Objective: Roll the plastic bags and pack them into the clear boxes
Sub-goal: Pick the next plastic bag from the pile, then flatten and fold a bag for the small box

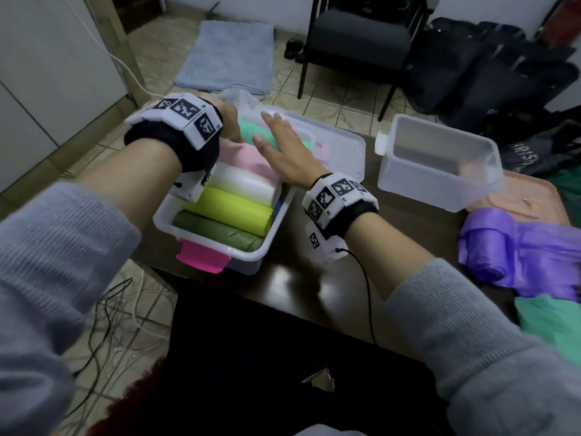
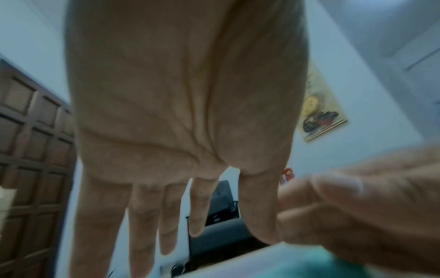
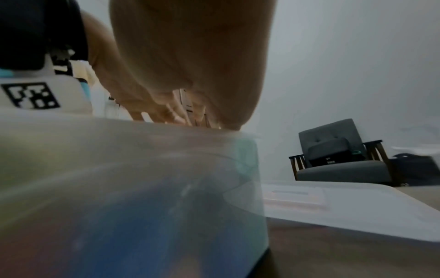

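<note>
Teal roll (image 1: 251, 133) lying at the far end of the near clear box (image 1: 251, 256), long axis across the box and parallel to its neighbours, directly under both hands. Right hand (image 1: 284, 152) flat on top of it, fingers straight and spread, gripping nothing, only pressing down. Left hand (image 1: 229, 124) at the roll's left end, mostly hidden behind the wrist band in the head view; fingers straight in the left wrist view, holding nothing. Both equally near, the right covering more of the length. Judged the tucking-down step. Five rolls visible in that box: teal, pink (image 1: 248, 162), white (image 1: 242, 184), yellow (image 1: 235, 212), dark green (image 1: 217, 231), packed side by side. Two clear boxes in all, the second clear box (image 1: 440, 190) standing well to the right and looking bare inside. One lid (image 1: 342, 158) lying behind the filled box. Loose purple bag (image 1: 515, 256) and green bag (image 1: 553, 322) at the table's right edge, not yet packed.
</note>
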